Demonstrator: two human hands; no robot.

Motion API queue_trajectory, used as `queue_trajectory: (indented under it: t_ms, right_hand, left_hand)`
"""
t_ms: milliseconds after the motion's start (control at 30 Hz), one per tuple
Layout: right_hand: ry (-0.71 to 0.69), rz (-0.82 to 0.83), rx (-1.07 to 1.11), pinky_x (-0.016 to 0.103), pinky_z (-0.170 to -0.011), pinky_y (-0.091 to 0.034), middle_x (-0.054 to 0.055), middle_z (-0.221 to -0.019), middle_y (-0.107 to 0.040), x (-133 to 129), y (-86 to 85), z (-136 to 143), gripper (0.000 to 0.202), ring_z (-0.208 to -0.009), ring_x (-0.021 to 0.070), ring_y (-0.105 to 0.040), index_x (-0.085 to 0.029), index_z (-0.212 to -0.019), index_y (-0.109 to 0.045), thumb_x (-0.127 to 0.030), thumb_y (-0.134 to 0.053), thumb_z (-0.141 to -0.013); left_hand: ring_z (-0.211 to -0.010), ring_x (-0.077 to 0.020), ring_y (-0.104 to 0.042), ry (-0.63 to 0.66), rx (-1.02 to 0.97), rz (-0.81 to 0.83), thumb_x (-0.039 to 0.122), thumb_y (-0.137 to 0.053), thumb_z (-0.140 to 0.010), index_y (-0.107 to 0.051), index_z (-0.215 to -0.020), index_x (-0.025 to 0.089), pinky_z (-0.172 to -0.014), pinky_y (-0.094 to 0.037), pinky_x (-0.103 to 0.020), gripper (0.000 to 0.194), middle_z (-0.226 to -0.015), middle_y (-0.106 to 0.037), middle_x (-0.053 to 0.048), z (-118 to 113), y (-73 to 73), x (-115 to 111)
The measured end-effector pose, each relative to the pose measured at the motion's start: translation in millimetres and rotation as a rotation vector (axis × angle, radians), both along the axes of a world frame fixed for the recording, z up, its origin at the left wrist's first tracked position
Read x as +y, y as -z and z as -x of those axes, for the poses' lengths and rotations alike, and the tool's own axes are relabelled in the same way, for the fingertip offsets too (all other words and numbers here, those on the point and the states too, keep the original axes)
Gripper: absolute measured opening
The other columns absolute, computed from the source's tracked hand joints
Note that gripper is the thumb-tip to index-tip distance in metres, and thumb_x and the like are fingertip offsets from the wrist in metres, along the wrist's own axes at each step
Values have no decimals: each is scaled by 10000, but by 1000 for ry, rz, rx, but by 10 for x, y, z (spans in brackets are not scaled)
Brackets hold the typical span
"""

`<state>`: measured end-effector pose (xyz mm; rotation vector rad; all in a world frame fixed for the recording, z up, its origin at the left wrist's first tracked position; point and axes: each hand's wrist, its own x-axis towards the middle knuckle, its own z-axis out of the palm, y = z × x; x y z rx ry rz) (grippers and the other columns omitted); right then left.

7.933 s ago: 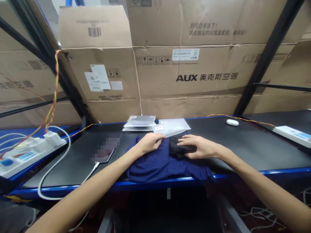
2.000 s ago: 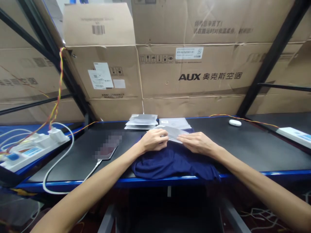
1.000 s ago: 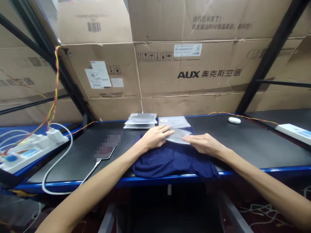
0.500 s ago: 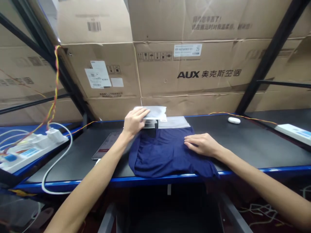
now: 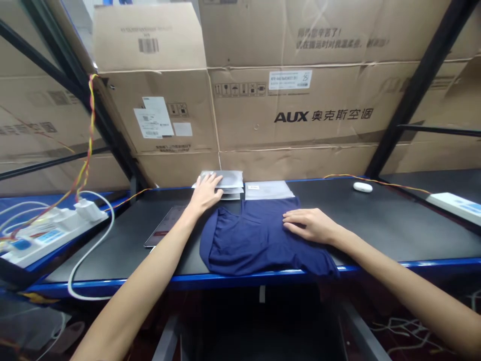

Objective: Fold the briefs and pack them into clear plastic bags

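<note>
At the back of the table, my left hand (image 5: 206, 193) rests with its fingers spread over a stack of clear plastic packets (image 5: 232, 179). Its thumb lies out at the near edge of the stack. My right hand (image 5: 310, 224) lies flat, fingers stretched out, on the right part of a navy blue cloth garment (image 5: 255, 240). The garment is spread, somewhat wrinkled, along the table's front edge, and its lower right corner reaches over that edge. Right of the stack, another clear packet (image 5: 270, 190) with a small white label touches the garment's far edge.
A dark flat tablet-like device (image 5: 165, 226) lies left of the garment, partly behind my left forearm. Power strips (image 5: 48, 233) with a white cable stand at the left; another strip (image 5: 456, 206) is at the right. A small white case (image 5: 363, 187) sits near the back. Cardboard (image 5: 293, 135) walls the rear.
My left hand has moved slightly left and down with the top packet, which now lies on the left stack, uncovering the right packet's label. My right hand has barely shifted on the garment.
</note>
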<state>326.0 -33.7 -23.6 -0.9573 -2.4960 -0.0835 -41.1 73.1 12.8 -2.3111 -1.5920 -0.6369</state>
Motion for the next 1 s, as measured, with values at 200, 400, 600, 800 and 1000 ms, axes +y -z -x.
queue_trajectory:
  t_ms: [200, 400, 600, 800, 1000]
  right_hand:
    - [31, 77, 49, 404, -1074, -481, 65, -1212, -721, 50, -43, 50, 327, -1178, 253, -647, -249, -1144, -744, -404, -517, -966]
    - [38, 368, -82, 516, -1214, -233, 56, -1597, -326, 98, -110, 191, 632, -1491, 305, -235, -285, -1500, -429, -598, -480, -954]
    - [32, 465, -176, 555, -1224, -112, 42, -1639, -191, 76, -106, 258, 683, -1513, 319, -111, -333, -1542, -313, -666, -415, -955]
    - [34, 411, -143, 524, -1215, -202, 52, -1608, -311, 106, -111, 235, 631, -1496, 308, -220, -307, -1520, -386, -617, -422, -971]
    - [212, 46, -125, 444, -1057, -449, 150, -1307, -653, 461, -163, -10, 378, -1210, 301, -595, -151, -1262, -668, -279, -460, -973]
  left_hand:
    - [-1427, -239, -401, 411, -5, 120, 366, -450, -961, -576, -1372, 163, -1218, -268, -385, 475, -1478, -515, -91, -301, -75, -354]
    - [-1482, -267, -293, 594, 117, 483, 594, -458, -965, -409, -1504, 311, -1225, -242, -419, 610, -1614, -281, -37, -459, 96, -769]
    - [-1509, -274, -209, 594, 85, 513, 588, -478, -963, -346, -1531, 333, -1235, -195, -458, 636, -1633, -216, -36, -386, 228, -823]
    - [-1461, -260, -340, 605, 2, 462, 547, -520, -954, -486, -1455, 297, -1213, -270, -422, 561, -1582, -366, -49, -401, 226, -780]
    - [-1134, -258, -639, 418, -164, 307, 402, -525, -936, -678, -1231, 169, -1024, -481, -376, 406, -1256, -672, -105, -450, 159, -458]
